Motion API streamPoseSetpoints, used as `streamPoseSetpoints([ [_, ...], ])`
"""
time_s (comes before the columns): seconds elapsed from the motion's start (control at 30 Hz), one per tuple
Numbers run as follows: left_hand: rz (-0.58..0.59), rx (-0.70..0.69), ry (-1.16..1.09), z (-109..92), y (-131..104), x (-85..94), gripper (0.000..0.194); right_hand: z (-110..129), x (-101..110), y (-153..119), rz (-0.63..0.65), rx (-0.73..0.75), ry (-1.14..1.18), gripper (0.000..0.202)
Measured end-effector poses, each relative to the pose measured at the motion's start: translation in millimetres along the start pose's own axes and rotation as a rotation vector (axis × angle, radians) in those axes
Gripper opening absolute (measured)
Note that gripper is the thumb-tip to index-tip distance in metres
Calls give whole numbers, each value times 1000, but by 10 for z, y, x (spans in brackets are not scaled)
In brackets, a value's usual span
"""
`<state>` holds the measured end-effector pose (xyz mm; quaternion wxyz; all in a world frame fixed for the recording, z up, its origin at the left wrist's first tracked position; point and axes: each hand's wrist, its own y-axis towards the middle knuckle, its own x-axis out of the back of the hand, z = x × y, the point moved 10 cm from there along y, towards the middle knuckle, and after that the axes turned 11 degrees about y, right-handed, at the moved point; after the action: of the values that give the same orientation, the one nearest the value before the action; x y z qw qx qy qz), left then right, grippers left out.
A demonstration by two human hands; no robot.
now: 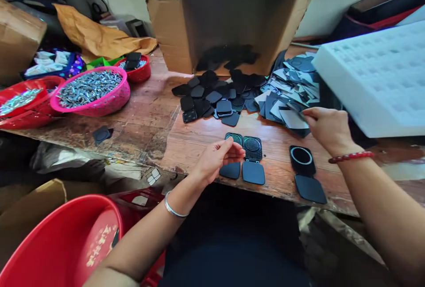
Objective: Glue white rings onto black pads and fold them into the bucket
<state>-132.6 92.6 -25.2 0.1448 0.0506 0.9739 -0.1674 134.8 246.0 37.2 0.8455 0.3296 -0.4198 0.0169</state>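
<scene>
My left hand (217,156) hovers over two hinged black square holders, its fingers loosely curled and apart from the thumb, with nothing visible in them. One holder (253,147) lies unfolded, with a ribbed ring panel above and a smooth panel below; my fingers partly cover the other (230,170). At the right, my right hand (327,128) pinches the edge of a thin dark square sheet (295,108) above a heap of grey and white square sheets (294,83). Below that hand lies another unfolded black holder (302,159) with a pale ring on its upper panel.
A cardboard box (171,35) on its side spills black square pieces (212,94) onto the wooden table (149,132). Pink (109,99) and red baskets (139,74) of small metal parts stand left. A white foam tray (375,83) is right; a red bucket (109,207) stands below.
</scene>
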Motion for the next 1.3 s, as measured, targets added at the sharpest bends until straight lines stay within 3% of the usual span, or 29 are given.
streamPoseSetpoints([
  [0.1, 11, 11, -8, 37, -8, 10, 48, 79, -68, 47, 22, -21, -112, 24],
  [0.23, 14, 50, -39, 108, -14, 27, 46, 408, 202, 69, -138, -47, -192, 28],
  [0.33, 60, 86, -135, 103, 15, -34, 46, 999, 342, -33, -212, 52, -198, 25],
  [0.37, 82, 95, -181, 81, 28, -66, 48, 1322, 389, -122, -272, 189, -180, 20],
  [0.4, 105, 96, -226, 44, 41, -97, 50, 1642, 344, -225, -242, 341, -121, 22],
  [0.47, 131, 58, -278, -68, 61, -124, 49, 2134, 135, -443, -61, 543, 22, 40],
  [0.53, 113, -11, -247, -184, 63, -92, 39, 2381, -50, -600, 76, 584, 125, 45],
  [0.67, 11, -75, -96, -252, 19, 11, 30, 2358, -195, -583, 85, 416, 272, 36],
  [0.83, 18, -164, 105, -326, -74, -87, 29, 2250, -212, -381, 29, 268, 293, 31],
  [1.03, 60, -299, 388, -491, -201, -203, 12, 2202, -351, -285, 252, 153, 450, 8],
  [1.2, -35, -151, 287, -341, -155, -128, 50, 2303, -275, -329, 219, 252, 338, 18],
  [1.3, -46, -104, 230, -291, -103, -165, 55, 2436, -218, -396, 160, 339, 233, 19],
])
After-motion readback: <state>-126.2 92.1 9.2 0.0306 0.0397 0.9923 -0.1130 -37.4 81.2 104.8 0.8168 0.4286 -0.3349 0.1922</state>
